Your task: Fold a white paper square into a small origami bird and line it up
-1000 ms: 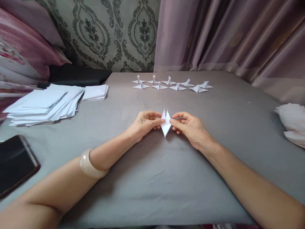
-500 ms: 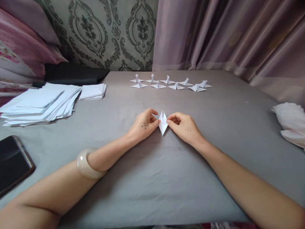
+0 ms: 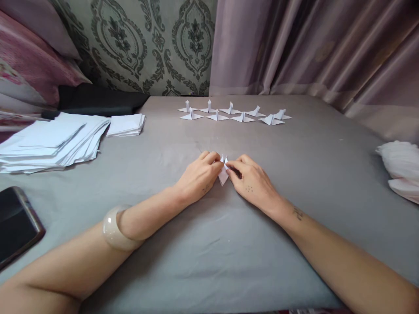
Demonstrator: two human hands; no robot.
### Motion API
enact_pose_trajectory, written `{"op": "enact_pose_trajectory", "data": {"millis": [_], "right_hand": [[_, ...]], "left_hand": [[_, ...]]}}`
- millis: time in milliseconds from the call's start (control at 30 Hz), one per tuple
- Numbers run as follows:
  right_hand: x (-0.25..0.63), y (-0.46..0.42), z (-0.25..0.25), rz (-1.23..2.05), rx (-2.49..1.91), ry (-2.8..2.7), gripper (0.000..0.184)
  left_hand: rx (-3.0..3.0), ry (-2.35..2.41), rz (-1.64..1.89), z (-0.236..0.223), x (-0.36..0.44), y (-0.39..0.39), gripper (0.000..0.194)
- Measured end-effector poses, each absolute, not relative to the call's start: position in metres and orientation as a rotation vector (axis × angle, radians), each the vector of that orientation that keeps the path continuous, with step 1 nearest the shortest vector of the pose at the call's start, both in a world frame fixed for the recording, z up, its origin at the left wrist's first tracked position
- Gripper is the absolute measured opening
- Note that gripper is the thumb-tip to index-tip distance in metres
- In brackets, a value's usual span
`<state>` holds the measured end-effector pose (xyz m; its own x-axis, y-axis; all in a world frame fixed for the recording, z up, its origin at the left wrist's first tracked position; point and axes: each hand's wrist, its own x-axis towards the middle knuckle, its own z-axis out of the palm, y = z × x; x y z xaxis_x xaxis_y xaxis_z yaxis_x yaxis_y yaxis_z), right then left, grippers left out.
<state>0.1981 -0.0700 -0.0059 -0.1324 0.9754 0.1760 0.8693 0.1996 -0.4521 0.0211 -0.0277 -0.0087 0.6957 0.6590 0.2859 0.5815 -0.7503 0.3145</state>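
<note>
A small white folded paper [image 3: 223,177] is held upright over the middle of the table, a kite-like shape with its long point downward and two narrow tips at the top. My left hand [image 3: 200,176] pinches its left edge, the knuckles turned up. On the other side my right hand [image 3: 253,181] grips the right edge between thumb and index finger. The fingertips of both hands nearly meet and cover the paper's upper middle.
Several white folded paper birds [image 3: 217,116] stand in two rows at the table's back. Stacked white sheets [image 3: 49,144] and a smaller paper pile [image 3: 126,125] lie left. A phone [image 3: 19,226] is at the left edge, a white bundle [image 3: 401,168] at the right, on the grey cloth [image 3: 209,261].
My left hand has rolled over so its knuckles face up. My right fingers have moved inward across the paper, which both hands still hold in about the same place.
</note>
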Motion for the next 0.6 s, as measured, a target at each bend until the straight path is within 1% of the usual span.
{"op": "enact_pose_trajectory", "data": {"millis": [100,233,600], "right_hand": [[0.197,-0.073,-0.004,0.247,-1.746,-2.155,0.028],[0.195,-0.075,-0.002,0.168,-1.772,-2.256,0.033],[0.193,-0.069,0.006,0.182,-1.845,-2.386,0.039]], "left_hand": [[2.820,0.857,0.505,-0.007,0.021,-0.027,0.035],[2.826,0.850,0.422,-0.005,0.022,-0.027,0.036],[2.709,0.876,0.389,-0.002,0.022,-0.024,0.030]]}}
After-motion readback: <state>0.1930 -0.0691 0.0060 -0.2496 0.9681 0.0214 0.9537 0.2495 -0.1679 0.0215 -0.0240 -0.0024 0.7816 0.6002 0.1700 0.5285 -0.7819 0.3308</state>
